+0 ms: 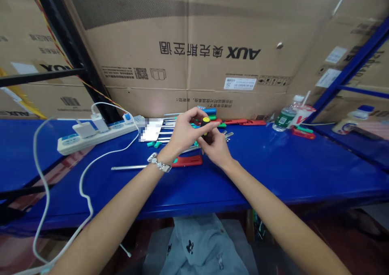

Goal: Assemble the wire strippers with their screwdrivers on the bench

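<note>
The left hand has its fingers clamped around a black, yellow-ended cylinder above the glossy blue surface, its long axis near upright, yellow end up. The right hand sits just below-right; whether its fingers grip is hidden.

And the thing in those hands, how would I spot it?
Find the blue table before the cardboard. Over its middle, where the left hand and right hand meet, is a small black piece. Its yellow top sets it apart from the nearby red handle and green pieces.
</note>
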Available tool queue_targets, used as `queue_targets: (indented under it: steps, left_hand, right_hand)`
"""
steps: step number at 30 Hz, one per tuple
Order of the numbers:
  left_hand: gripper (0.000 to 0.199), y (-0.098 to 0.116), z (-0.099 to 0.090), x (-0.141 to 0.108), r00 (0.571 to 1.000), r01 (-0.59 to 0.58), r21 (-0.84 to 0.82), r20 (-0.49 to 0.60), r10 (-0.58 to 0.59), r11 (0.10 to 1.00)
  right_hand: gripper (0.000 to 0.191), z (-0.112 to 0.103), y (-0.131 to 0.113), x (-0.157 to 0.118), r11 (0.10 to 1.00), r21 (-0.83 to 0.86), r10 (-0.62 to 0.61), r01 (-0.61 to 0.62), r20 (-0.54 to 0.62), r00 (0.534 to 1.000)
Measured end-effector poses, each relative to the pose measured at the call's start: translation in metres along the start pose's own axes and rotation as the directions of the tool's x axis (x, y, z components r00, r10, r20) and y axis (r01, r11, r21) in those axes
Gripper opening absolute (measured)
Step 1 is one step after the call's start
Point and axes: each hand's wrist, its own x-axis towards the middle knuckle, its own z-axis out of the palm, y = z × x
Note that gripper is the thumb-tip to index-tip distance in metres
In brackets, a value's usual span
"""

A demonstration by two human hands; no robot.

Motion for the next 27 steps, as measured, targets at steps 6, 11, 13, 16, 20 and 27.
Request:
queue_targets:
  steps: [6,11,13,16,20,27]
  left_hand:
    - [0.024,-0.006,0.008,-0.007,1.000,0.015,-0.122,-0.022,-0.018,0.992]
    - [0.034,-0.005,0.005,-0.012,0.994,0.052,-0.191,0.105,-0.032,0.980]
    - [0.033,-0.005,0.007,-0.012,0.997,0.037,-0.172,0.069,-0.026,0.984]
    - [0.031,-0.006,0.014,-0.012,0.995,0.016,-0.124,-0.099,-0.029,0.992]
    - [0.035,-0.006,0.019,-0.013,0.973,0.022,-0.131,-0.226,-0.052,0.991]
    - [0.030,-0.004,0.006,-0.014,0.998,0.048,-0.149,0.050,-0.041,0.988]
  right_hand:
    - [0.034,-0.007,-0.005,0.003,0.999,0.041,-0.016,0.013,0.077,0.997]
    - [0.039,-0.019,-0.014,0.003,0.989,0.147,0.003,-0.034,0.205,0.979]
    - [0.039,-0.018,-0.012,0.003,0.991,0.134,-0.002,-0.021,0.173,0.985]
    - [0.040,-0.012,-0.004,0.005,0.992,0.126,0.007,-0.022,0.122,0.992]
    - [0.042,-0.001,0.003,0.007,0.995,0.094,0.039,-0.044,0.061,0.997]
    - [0.033,-0.012,-0.016,0.003,0.986,0.165,-0.007,-0.024,0.185,0.983]
